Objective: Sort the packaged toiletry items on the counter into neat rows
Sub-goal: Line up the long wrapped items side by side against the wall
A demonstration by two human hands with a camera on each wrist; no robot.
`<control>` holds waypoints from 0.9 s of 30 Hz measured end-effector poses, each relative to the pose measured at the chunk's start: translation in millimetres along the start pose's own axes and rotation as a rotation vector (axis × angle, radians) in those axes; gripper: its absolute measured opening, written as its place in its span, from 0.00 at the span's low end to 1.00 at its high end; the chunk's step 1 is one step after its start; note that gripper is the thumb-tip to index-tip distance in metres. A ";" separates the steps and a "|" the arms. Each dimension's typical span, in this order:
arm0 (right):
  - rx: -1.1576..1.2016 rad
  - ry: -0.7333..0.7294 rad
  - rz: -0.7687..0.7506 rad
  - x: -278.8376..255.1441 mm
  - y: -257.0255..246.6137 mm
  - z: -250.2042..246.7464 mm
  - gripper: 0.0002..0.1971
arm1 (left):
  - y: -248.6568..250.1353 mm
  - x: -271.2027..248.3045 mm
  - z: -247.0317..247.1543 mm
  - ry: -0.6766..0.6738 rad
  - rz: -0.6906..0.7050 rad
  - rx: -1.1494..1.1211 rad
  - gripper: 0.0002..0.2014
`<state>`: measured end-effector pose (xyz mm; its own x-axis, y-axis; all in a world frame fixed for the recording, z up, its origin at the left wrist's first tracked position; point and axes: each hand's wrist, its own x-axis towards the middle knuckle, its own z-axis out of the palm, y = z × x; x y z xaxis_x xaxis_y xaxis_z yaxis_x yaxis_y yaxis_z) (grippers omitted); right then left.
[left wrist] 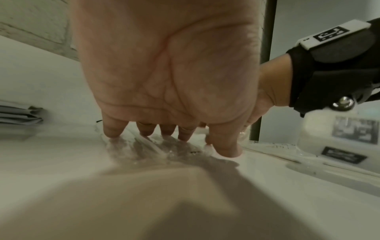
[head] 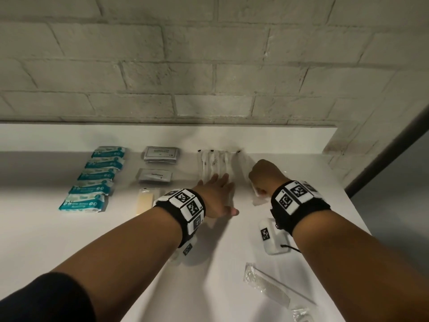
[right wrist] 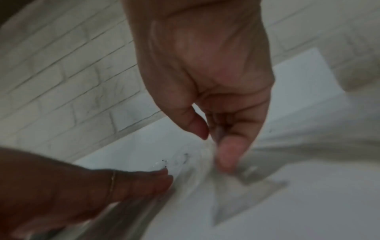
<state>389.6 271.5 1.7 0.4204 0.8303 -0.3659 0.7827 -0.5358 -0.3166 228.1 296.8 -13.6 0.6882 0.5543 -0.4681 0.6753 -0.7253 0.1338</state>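
1. While our left hand (head: 217,195) lies flat with straight fingers (left wrist: 186,132) on the clear toothbrush packets (head: 214,165), our right hand (head: 263,176) is curled just beside it on the white table (head: 139,252).
2. We pinch one clear packet (head: 258,197) between the thumb and fingers (right wrist: 227,151) of our right hand; the wrist view is blurred, so we cannot tell what is inside.
3. The toothbrush packets lie side by side near the brick wall (head: 209,66), their far ends towards it.
4. To their left we see grey sachets (head: 161,155) stacked in a column, with a yellowish bar (head: 145,202) below them.
5. Further left, five teal wipe packs (head: 97,178) run in a slanted column.
6. A wrapped comb (head: 270,285) lies near us, well apart from the rows, under our right forearm.
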 end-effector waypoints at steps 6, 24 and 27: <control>-0.103 0.119 -0.059 -2.5 6.1 7.8 0.16 | -0.2 2.0 1.1 -0.003 -0.004 -0.026 0.43; -0.298 0.117 -0.053 -14.5 34.1 -27.5 0.16 | 5.2 7.8 1.3 0.005 -0.024 0.014 0.40; -0.397 0.268 -0.327 -21.9 21.7 -38.3 0.15 | 3.4 10.5 2.0 -0.004 -0.028 0.015 0.41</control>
<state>414.9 247.6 36.4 0.1892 0.9805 -0.0535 0.9818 -0.1897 -0.0044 237.1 299.3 -19.8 0.6679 0.5726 -0.4753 0.6902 -0.7155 0.1079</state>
